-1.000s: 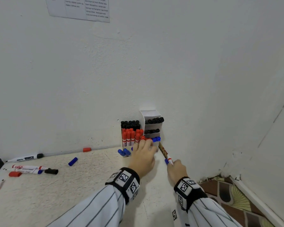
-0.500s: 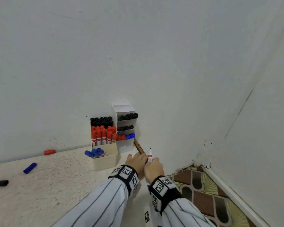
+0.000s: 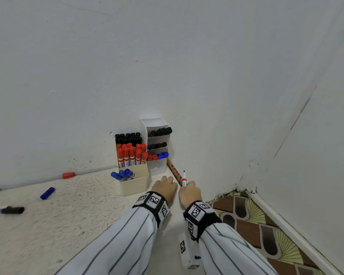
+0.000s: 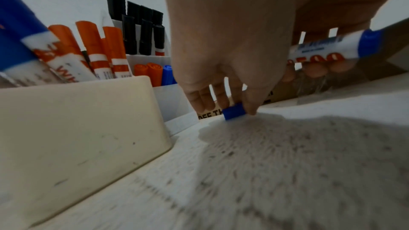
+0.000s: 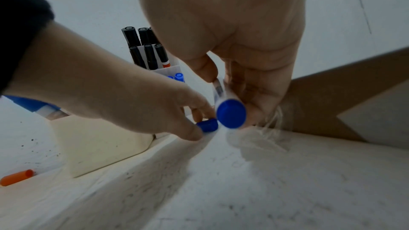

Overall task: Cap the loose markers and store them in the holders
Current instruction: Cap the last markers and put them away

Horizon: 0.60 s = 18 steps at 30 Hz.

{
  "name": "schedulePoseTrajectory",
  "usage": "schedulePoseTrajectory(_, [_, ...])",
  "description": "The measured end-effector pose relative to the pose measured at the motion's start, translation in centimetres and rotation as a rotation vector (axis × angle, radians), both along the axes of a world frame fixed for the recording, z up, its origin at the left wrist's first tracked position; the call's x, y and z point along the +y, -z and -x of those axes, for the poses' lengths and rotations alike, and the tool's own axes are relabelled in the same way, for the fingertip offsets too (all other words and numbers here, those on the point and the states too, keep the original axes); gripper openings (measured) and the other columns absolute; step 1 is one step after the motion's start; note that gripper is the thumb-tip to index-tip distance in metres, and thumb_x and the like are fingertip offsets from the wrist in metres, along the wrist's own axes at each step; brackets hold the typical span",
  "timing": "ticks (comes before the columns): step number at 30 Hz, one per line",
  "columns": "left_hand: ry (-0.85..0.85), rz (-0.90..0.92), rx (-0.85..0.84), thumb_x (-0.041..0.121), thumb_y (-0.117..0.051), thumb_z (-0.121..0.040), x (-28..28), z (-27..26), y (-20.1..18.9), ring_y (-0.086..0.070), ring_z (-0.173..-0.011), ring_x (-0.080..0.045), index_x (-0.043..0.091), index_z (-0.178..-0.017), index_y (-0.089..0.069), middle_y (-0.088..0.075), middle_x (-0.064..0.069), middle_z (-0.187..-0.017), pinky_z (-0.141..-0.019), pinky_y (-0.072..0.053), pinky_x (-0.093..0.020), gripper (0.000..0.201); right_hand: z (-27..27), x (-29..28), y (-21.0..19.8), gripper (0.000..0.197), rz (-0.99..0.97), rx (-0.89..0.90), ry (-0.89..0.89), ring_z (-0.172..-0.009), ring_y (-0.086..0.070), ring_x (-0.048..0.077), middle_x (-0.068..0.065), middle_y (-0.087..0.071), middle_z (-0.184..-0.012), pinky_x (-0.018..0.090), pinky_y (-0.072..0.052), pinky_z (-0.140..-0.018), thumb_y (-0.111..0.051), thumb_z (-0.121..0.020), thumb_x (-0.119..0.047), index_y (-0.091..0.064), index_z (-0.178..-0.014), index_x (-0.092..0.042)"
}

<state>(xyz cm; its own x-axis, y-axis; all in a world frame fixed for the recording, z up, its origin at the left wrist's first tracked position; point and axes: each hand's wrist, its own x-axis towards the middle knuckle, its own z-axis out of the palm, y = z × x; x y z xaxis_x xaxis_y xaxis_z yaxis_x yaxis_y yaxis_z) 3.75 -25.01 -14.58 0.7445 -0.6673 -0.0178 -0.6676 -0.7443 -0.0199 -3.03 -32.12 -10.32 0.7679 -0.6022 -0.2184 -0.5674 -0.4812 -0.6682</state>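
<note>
My right hand (image 3: 189,190) grips an uncapped blue-ended marker (image 3: 184,178) upright, tip up, near the table's right edge; its blue butt end (image 5: 231,113) faces the right wrist camera. Just left of it, my left hand (image 3: 164,185) is lowered to the table and pinches a small blue cap (image 4: 234,113) between thumb and fingers, also seen in the right wrist view as the blue cap (image 5: 207,125). The cream holder (image 3: 135,184) with red, black and blue markers and the white tiered holder (image 3: 157,167) stand against the wall just beyond.
A brown cardboard strip (image 3: 174,171) leans along the wall by my hands. Loose on the table to the left lie a red cap (image 3: 68,175), a blue cap (image 3: 47,193) and several markers (image 3: 6,209). The table ends at right over patterned floor (image 3: 256,221).
My left hand came away from the holders down to the table beside the right hand and pinched the blue cap. The right hand turned its marker upright. The view swung right.
</note>
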Motion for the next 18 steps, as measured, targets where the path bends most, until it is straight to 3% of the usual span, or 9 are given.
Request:
schedulePoseTrajectory(3, [-0.048, -0.036, 0.017, 0.013, -0.045, -0.094, 1.2, 0.1, 0.0, -0.041, -0.119, -0.030, 0.007, -0.120, -0.052, -0.045, -0.011, -0.125, -0.093, -0.039, -0.038, 0.028, 0.3, 0.2, -0.1, 0.029, 0.014, -0.007, -0.028, -0.105, -0.056, 0.035, 0.020, -0.056, -0.118, 0.031, -0.040, -0.075, -0.035, -0.098, -0.019, -0.044, -0.117, 0.000])
schedulePoseTrajectory(8, [-0.078, 0.028, 0.176, 0.003, -0.043, -0.091, 3.7, 0.9, -0.7, -0.052, -0.109, -0.034, 0.002, -0.112, -0.056, -0.053, -0.017, -0.118, -0.090, -0.045, -0.040, 0.024, 1.0, 0.6, -0.4, 0.032, 0.007, 0.016, -0.080, -0.109, -0.053, 0.035, 0.021, -0.054, -0.121, 0.033, -0.041, -0.083, -0.032, -0.099, -0.021, -0.042, -0.122, -0.001])
schedulePoseTrajectory(11, [-0.182, 0.279, 0.283, 0.000, -0.043, -0.089, 4.9, 1.9, -0.9, -0.056, -0.102, -0.031, 0.007, -0.114, -0.051, -0.054, -0.015, -0.115, -0.088, -0.048, -0.037, 0.027, 1.5, 1.1, -0.4, 0.033, -0.008, 0.035, -0.099, -0.110, -0.053, 0.034, 0.018, -0.055, -0.122, 0.035, -0.041, -0.089, -0.033, -0.097, -0.024, -0.044, -0.122, -0.005])
schedulePoseTrajectory(13, [-0.300, 0.476, 0.356, 0.006, -0.051, -0.088, 5.7, 2.7, -1.1, -0.057, -0.098, -0.025, 0.009, -0.110, -0.055, -0.055, -0.011, -0.109, -0.083, -0.047, -0.029, 0.022, 1.8, 1.5, -0.3, 0.033, 0.015, 0.023, -0.118, -0.107, -0.054, 0.033, 0.016, -0.057, -0.119, 0.036, -0.043, -0.091, -0.034, -0.096, -0.028, -0.048, -0.117, -0.007])
schedulePoseTrajectory(16, [-0.442, 0.737, 0.435, 0.015, -0.068, -0.082, 7.1, 3.7, -1.4, -0.052, -0.079, -0.016, 0.008, -0.092, -0.065, -0.056, -0.003, -0.084, -0.063, -0.042, -0.017, 0.012, 2.6, 2.4, -0.6, 0.036, 0.071, 0.048, -0.206, -0.107, -0.053, 0.029, 0.010, -0.056, -0.117, 0.029, -0.038, -0.081, -0.032, -0.096, -0.035, -0.052, -0.111, -0.010])
schedulePoseTrajectory(18, [-0.526, 0.923, 0.497, 0.013, -0.075, -0.076, 8.4, 4.5, -1.5, -0.054, -0.073, -0.015, 0.009, -0.079, -0.063, -0.056, 0.001, -0.071, -0.064, -0.047, -0.019, 0.013, 3.1, 3.2, -0.8, 0.032, 0.061, 0.060, -0.255, -0.099, -0.053, 0.027, 0.009, -0.056, -0.108, 0.027, -0.035, -0.075, -0.034, -0.095, -0.036, -0.054, -0.105, -0.012])
